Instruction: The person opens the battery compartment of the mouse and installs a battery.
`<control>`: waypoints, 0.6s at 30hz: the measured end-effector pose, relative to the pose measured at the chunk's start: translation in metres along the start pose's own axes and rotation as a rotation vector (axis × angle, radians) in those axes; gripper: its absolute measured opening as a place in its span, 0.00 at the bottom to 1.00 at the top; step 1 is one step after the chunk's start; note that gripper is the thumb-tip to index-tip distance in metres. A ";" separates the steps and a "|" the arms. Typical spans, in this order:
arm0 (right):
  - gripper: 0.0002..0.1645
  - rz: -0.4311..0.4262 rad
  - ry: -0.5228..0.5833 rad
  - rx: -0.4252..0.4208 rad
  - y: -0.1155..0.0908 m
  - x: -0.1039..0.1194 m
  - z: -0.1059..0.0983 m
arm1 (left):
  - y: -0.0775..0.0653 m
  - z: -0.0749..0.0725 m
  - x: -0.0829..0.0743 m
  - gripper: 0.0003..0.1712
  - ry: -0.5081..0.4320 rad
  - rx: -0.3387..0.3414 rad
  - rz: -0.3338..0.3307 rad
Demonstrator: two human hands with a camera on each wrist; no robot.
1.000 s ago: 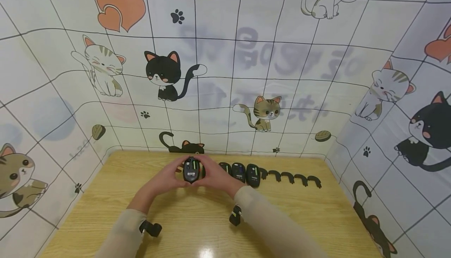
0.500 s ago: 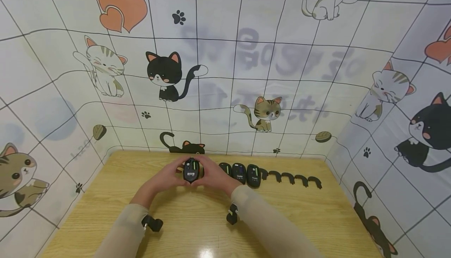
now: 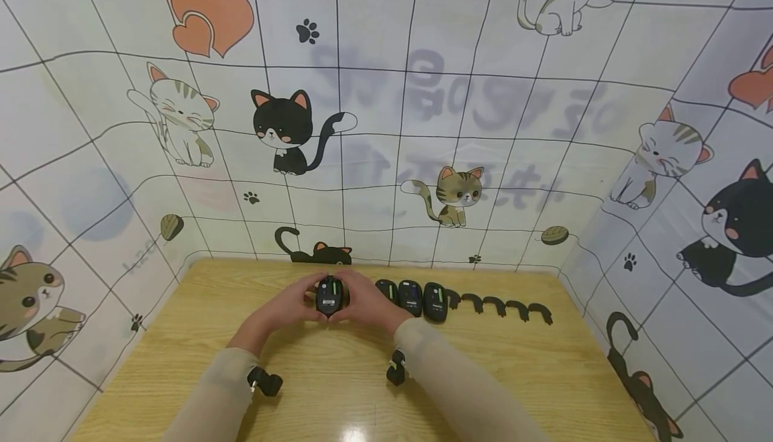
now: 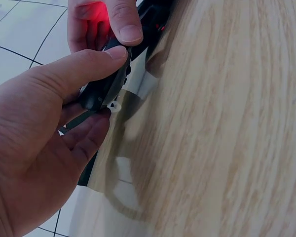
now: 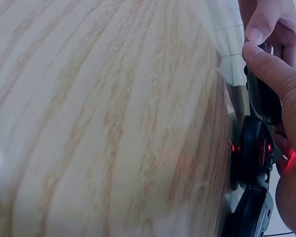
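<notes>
Both hands hold one black computer mouse (image 3: 329,296) near the table's back edge, its underside with a label and a yellow-green strip facing the head camera. My left hand (image 3: 297,302) grips its left side. My right hand (image 3: 366,301) grips the right side. In the left wrist view the mouse (image 4: 104,86) lies between the left thumb and fingers, and both thumbs nearly meet on its near edge. Red light glows on the right hand's fingers. In the right wrist view the mouse (image 5: 263,98) partly hides behind the right thumb.
Right of the hands, more black mice (image 3: 435,302) lie in a row, undersides up, partly behind the right hand. Several dark curved pieces (image 3: 494,306) continue the row rightward. The wooden table (image 3: 338,381) meets a cat-printed cloth wall (image 3: 374,241) at the back.
The mouse and both hands have come down slightly in the head view, which itself has shifted a little. The grip stays the same.
</notes>
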State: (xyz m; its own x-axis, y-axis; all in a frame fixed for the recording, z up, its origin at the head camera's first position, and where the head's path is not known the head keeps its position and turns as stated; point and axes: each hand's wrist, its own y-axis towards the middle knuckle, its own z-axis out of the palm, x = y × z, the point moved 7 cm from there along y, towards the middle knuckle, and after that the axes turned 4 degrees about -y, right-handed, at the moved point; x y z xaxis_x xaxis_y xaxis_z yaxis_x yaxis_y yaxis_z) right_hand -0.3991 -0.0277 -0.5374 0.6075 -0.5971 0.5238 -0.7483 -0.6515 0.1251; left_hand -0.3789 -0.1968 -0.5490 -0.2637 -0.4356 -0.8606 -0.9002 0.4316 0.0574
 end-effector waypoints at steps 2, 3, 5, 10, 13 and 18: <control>0.58 0.008 -0.010 0.007 0.000 -0.002 0.002 | 0.000 0.001 0.001 0.60 0.008 0.002 -0.004; 0.58 0.009 -0.017 0.009 0.001 -0.003 0.003 | 0.000 0.001 0.002 0.60 0.011 0.002 -0.005; 0.58 0.011 -0.030 0.013 0.001 -0.003 0.004 | 0.001 0.002 0.002 0.60 0.022 0.005 -0.013; 0.55 0.010 -0.064 0.016 0.000 -0.001 0.003 | 0.001 0.003 0.004 0.60 0.039 0.013 -0.036; 0.54 0.001 -0.090 0.016 0.001 -0.001 0.004 | 0.001 0.004 0.005 0.60 0.035 0.020 -0.053; 0.53 -0.035 -0.125 0.008 0.002 -0.001 0.006 | 0.001 0.007 0.006 0.60 0.012 0.039 -0.053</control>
State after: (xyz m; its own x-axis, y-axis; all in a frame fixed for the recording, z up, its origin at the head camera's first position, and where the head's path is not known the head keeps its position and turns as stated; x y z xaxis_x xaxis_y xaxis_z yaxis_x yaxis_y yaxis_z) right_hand -0.4000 -0.0312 -0.5427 0.6619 -0.6272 0.4105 -0.7242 -0.6763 0.1344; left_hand -0.3787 -0.1935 -0.5574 -0.2199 -0.4678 -0.8560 -0.8990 0.4378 -0.0083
